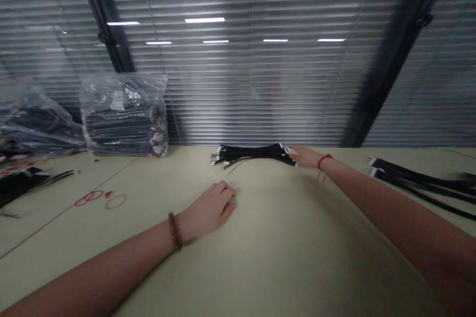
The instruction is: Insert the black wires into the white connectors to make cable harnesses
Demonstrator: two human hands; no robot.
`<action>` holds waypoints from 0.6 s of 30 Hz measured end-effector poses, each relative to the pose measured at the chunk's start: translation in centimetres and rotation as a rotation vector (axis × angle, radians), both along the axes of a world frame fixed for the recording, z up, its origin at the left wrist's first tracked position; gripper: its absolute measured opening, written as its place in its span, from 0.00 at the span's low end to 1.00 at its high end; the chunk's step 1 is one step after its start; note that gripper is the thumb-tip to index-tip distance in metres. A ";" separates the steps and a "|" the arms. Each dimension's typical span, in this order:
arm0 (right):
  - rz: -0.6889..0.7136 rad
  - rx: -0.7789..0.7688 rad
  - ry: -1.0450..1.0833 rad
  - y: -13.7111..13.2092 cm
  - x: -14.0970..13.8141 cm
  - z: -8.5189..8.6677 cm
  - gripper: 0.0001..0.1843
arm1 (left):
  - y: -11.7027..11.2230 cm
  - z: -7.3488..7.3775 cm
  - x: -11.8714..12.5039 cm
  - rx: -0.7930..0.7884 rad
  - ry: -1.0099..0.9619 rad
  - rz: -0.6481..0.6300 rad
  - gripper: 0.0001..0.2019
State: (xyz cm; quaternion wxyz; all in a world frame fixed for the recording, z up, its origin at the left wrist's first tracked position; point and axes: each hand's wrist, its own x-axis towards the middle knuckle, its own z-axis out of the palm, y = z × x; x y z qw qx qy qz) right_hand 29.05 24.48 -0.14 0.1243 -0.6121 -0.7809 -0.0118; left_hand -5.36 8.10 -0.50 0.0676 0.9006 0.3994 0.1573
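A bundle of black cables with white connector ends (253, 154) lies across the far side of the pale green table (282, 257). My right hand (305, 157) reaches out with its fingers stretched against the bundle's right end, and a red string circles that wrist. My left hand (210, 208) rests on the tabletop nearer me, fingers loosely curled around nothing, with a brown bead bracelet on its wrist.
Clear plastic bags of black cables (124, 114) (33, 121) stand at the far left. Red and yellow rubber bands (89, 196) (115, 201) lie left of my left hand. More black cables (416, 183) lie at the right, and window blinds close off the far side.
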 end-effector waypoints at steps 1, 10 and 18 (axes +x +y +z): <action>-0.011 0.002 0.017 0.5 -1.0 -0.1 0.17 | -0.1 0.1 -0.1 0.009 0.006 0.003 0.09; -0.204 0.186 0.319 1.1 -4.6 0.5 0.16 | -0.1 0.3 -0.6 0.033 0.010 0.005 0.08; -0.057 0.733 0.745 -1.8 -7.1 10.2 0.15 | 0.1 0.2 -0.3 0.070 -0.115 0.043 0.10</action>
